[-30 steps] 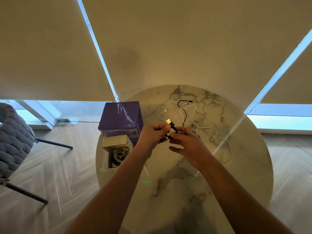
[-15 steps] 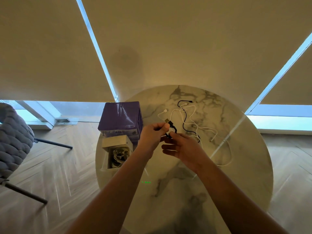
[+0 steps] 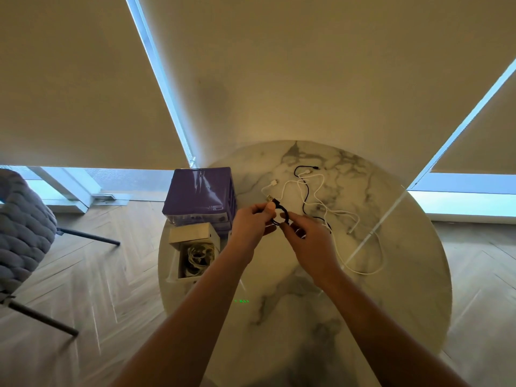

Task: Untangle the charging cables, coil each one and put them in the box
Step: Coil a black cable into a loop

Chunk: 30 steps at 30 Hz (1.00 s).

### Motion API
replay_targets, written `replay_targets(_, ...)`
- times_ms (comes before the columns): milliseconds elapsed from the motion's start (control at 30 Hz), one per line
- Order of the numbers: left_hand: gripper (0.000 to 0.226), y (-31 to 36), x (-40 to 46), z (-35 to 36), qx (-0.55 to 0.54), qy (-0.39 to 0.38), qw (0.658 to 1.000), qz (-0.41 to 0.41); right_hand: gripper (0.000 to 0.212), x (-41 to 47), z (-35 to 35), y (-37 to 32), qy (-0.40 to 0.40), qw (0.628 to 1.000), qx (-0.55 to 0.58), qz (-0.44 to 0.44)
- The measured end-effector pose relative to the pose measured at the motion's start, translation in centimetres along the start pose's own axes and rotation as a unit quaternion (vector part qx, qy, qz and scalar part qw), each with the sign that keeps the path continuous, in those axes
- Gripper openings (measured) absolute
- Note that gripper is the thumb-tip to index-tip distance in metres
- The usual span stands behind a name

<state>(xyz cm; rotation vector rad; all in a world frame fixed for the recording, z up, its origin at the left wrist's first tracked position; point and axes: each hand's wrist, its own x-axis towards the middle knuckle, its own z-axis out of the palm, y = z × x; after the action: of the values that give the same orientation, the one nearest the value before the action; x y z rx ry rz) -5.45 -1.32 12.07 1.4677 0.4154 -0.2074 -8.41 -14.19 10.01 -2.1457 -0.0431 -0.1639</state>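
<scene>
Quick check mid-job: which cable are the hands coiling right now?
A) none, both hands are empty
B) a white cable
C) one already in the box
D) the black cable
D: the left hand pinches the black cable near its plug while the right hand holds its small loop; the white cables lie loose on the table.

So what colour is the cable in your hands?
Black cable with a gold plug, clearest in the head view.

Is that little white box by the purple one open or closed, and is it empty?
Open and not empty: the white box shows its inside, with coiled cables lying in it.
</scene>
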Motion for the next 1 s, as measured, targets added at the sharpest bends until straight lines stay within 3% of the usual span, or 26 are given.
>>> replay_targets(167,0.019,0.7,-0.3,0.1,-0.019,-0.045,0.996,-0.073,0.016,0.3,0.0,0.0,-0.015,0.991,0.085,0.105)
replay_targets(400,0.024,0.4,-0.3,-1.0,0.048,-0.075,0.993,-0.072,0.016,0.5,-0.6,0.3,-0.013,0.991,0.049,0.123)
replay_targets(500,0.021,0.0,-0.2,-1.3,0.050,-0.055,0.995,-0.073,0.017,0.2,-0.2,0.5,-0.013,0.996,0.011,0.090)
replay_targets(633,0.016,-0.6,0.1,-2.0,0.025,-0.024,0.996,-0.087,0.016,0.0,0.4,0.6,0.006,0.990,-0.135,-0.027)
replay_targets(700,0.015,-0.8,0.1,-2.5,0.007,-0.024,0.996,-0.091,0.015,0.0,0.6,0.6,0.010,0.990,-0.137,-0.041)
replay_targets(867,0.020,-1.9,-0.3,-4.0,-0.039,-0.046,0.994,-0.094,0.020,0.7,2.0,0.9,-0.025,0.991,0.062,0.116)
replay_targets(1000,0.018,-3.6,-0.4,-5.9,-0.045,-0.003,0.993,-0.112,0.020,0.5,3.8,0.9,-0.078,0.979,0.085,0.168)
